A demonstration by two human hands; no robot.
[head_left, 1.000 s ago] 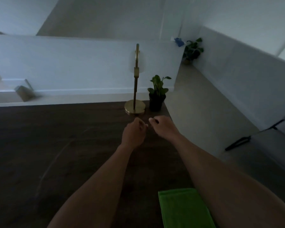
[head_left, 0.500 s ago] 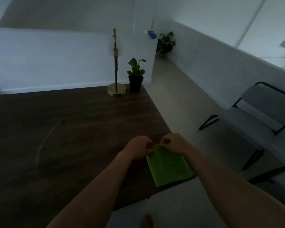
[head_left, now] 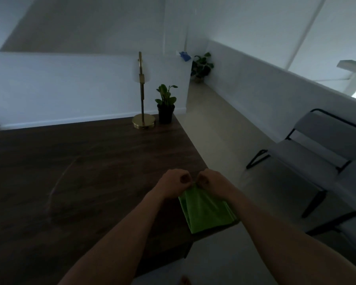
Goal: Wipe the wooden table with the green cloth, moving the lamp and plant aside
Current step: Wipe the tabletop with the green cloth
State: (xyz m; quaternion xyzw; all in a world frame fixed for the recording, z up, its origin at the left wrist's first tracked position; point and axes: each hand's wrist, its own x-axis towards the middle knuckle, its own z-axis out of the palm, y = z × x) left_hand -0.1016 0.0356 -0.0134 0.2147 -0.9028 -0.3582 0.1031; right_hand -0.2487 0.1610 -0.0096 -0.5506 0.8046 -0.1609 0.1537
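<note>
A folded green cloth (head_left: 206, 212) lies at the near right corner of the dark wooden table (head_left: 80, 171). My left hand (head_left: 174, 182) and my right hand (head_left: 213, 182) pinch its far edge side by side and lift that edge off the wood. The near part of the cloth rests on the table. A brass lamp (head_left: 143, 120) with a round base stands at the far right corner. Just right of the lamp sits a small plant in a black pot (head_left: 165, 109).
Grey chairs with black frames (head_left: 317, 161) stand to the right of the table across a strip of pale floor. A low white wall runs behind the table, with a larger potted plant (head_left: 201, 66) beyond it.
My hands came back from near the lamp to the cloth at the near corner and took hold of its far edge. That edge has now risen and bunched up.
</note>
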